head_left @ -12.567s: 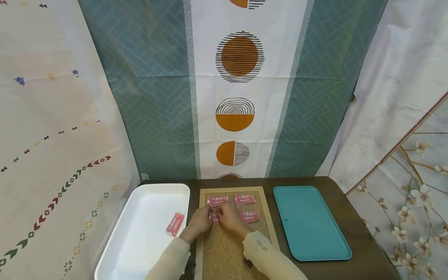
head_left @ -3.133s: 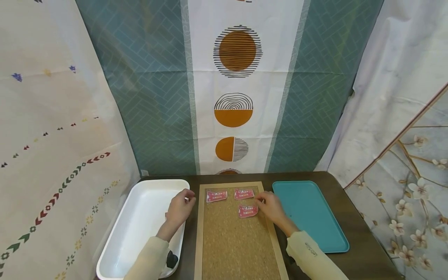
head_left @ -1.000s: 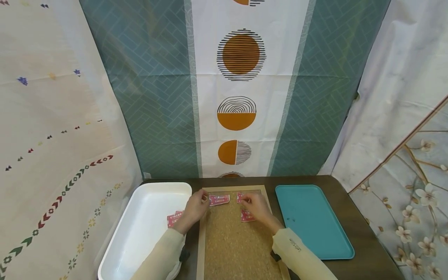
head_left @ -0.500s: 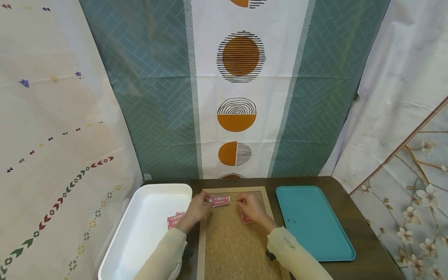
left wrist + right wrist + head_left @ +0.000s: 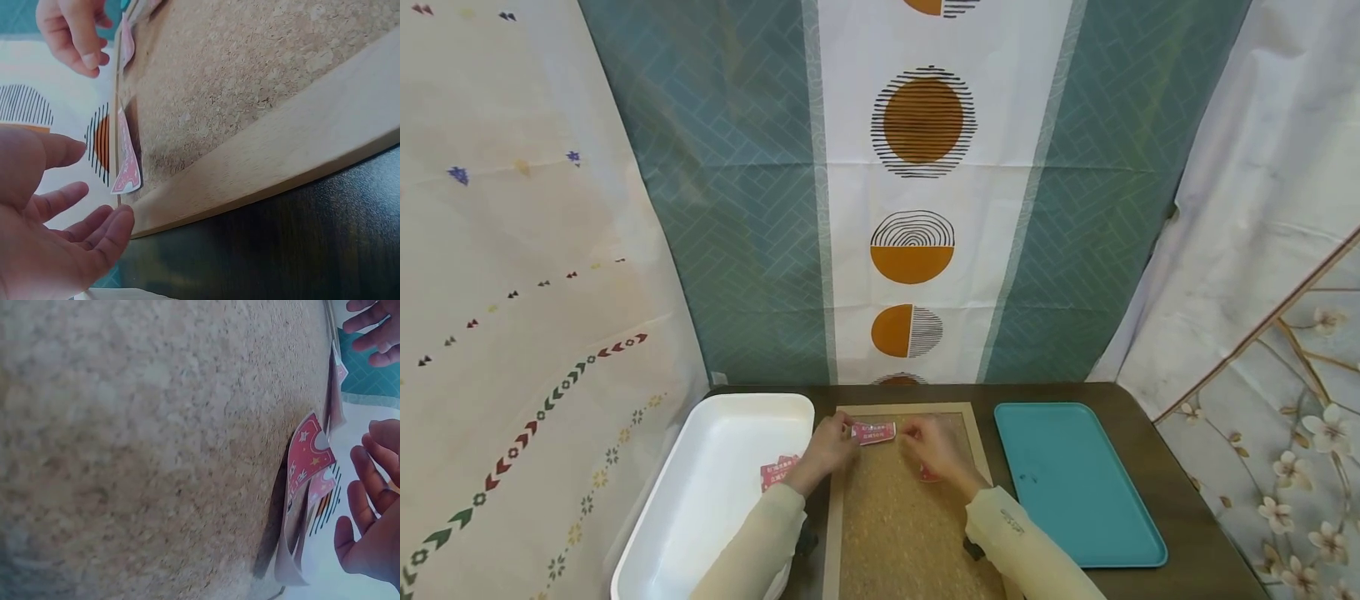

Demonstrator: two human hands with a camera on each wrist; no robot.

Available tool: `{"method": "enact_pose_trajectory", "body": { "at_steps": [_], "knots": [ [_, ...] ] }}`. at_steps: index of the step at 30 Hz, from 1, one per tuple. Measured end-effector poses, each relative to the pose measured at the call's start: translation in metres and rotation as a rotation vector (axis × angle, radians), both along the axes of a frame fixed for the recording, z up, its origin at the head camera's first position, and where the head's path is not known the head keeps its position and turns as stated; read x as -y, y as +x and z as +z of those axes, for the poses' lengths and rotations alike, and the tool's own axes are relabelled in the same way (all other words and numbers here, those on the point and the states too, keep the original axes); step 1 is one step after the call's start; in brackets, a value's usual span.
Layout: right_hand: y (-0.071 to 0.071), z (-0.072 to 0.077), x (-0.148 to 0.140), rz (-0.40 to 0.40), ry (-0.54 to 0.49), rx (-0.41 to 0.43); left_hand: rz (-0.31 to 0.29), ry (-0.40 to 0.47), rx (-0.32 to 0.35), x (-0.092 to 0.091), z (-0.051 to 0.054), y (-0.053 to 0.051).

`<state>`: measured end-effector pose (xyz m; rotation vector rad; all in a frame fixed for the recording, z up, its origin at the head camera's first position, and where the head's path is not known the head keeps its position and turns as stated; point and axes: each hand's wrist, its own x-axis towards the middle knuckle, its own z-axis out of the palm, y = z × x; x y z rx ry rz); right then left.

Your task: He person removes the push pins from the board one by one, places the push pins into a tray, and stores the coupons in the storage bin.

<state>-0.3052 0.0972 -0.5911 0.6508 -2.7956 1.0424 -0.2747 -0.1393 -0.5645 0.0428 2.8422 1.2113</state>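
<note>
A red-pink printed paper coupon (image 5: 873, 432) is on the upper left of the cork board (image 5: 887, 542). My left hand (image 5: 829, 446) is at this coupon's left end; in the left wrist view its spread fingers hold nothing, and the coupon (image 5: 129, 162) stands partly off the cork. My right hand (image 5: 934, 447) hovers over the board's upper right, hiding one coupon and most of a lower coupon (image 5: 929, 473). In the right wrist view its loosely bent fingers are apart from the curling coupon (image 5: 306, 450) and hold nothing.
To the left stands a white tray (image 5: 700, 500) with overlapping coupons (image 5: 775, 472) in it, partly behind my left wrist. A teal tray (image 5: 1078, 492) with small dark specks lies to the right. Both flank the board on a dark wooden table (image 5: 1187, 533).
The lower-left coupon seen on the board earlier is gone from there, and the white tray now shows overlapping coupons instead of one. Over the last second my right hand has shifted left.
</note>
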Motion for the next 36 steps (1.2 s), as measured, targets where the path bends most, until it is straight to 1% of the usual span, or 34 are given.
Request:
{"method": "enact_pose_trajectory", "body": {
  "at_steps": [2,3,6,8,10,15,17,20,24,28,31,32,33,35,36],
  "knots": [
    [-0.001,0.000,0.003,0.013,0.011,-0.039,0.005,-0.002,0.024,0.000,0.001,-0.002],
    [-0.002,0.000,0.005,0.015,0.012,-0.041,0.008,-0.006,0.027,0.000,0.001,-0.002],
    [-0.003,-0.001,0.010,0.027,0.014,-0.036,0.008,-0.013,0.030,-0.002,0.000,-0.004],
    [-0.005,-0.002,0.014,0.022,0.018,-0.010,0.003,-0.021,0.020,-0.002,-0.002,-0.005],
    [-0.006,-0.003,0.018,0.018,0.019,-0.010,0.007,-0.026,0.025,-0.004,-0.003,-0.006],
    [-0.010,-0.007,0.026,-0.006,0.036,-0.068,0.034,-0.036,0.041,-0.008,-0.008,-0.010],
    [-0.011,-0.008,0.028,-0.008,0.032,-0.080,0.034,-0.047,0.036,-0.009,-0.011,-0.012],
    [-0.012,-0.009,0.031,-0.022,0.019,-0.035,0.033,-0.058,0.030,-0.011,-0.014,-0.014],
    [-0.012,-0.011,0.036,-0.028,0.020,-0.009,0.026,-0.076,0.019,-0.013,-0.015,-0.014],
    [-0.014,-0.012,0.043,-0.009,0.036,-0.032,0.042,-0.106,0.014,-0.012,-0.015,-0.013],
    [-0.016,-0.011,0.048,-0.003,0.037,-0.028,0.063,-0.102,0.007,-0.011,-0.017,-0.014],
    [-0.016,-0.012,0.050,-0.007,0.039,-0.017,0.065,-0.096,-0.001,-0.011,-0.018,-0.014],
    [-0.017,-0.011,0.051,-0.008,0.029,-0.005,0.047,-0.082,-0.047,-0.007,-0.028,-0.018],
    [-0.018,-0.011,0.053,-0.013,0.013,0.024,0.038,-0.075,-0.062,-0.008,-0.032,-0.020],
    [-0.018,-0.012,0.054,-0.015,0.005,0.042,0.035,-0.061,-0.055,-0.009,-0.033,-0.020]
  ]
}}
